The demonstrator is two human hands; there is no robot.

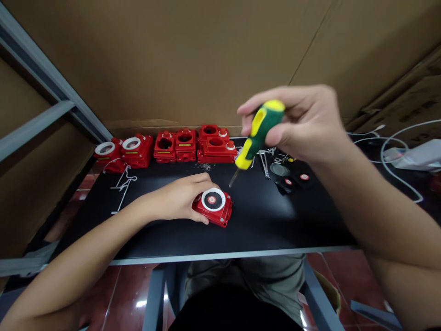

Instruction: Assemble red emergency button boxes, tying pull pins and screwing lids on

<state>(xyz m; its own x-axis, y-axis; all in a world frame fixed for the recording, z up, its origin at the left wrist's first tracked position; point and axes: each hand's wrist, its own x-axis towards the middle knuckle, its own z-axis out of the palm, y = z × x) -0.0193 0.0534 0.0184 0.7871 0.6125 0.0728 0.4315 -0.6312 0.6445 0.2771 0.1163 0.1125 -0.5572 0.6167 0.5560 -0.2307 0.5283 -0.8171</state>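
My left hand (pixel 188 197) is closed round the left side of a red housing (pixel 220 217) on the black table. On top of the housing sit a white ring (pixel 204 201) and a black disc with a small red-and-white label (pixel 212 200). Screw heads show at its corners. Up and to the right, my right hand (pixel 296 119) grips the green and yellow handle of a screwdriver (pixel 260 133). The screwdriver's shaft points down and left, its tip in the air above the table, apart from the housing.
Along the back stand several red housings (pixel 217 154), two with white rings (pixel 131 144) at the left. White bent-wire pieces (pixel 122 188) lie at left. Loose screws (pixel 280 158), a clear disc (pixel 279 170) and black labelled pieces (pixel 285 184) lie at right, near a white cable (pixel 386 161).
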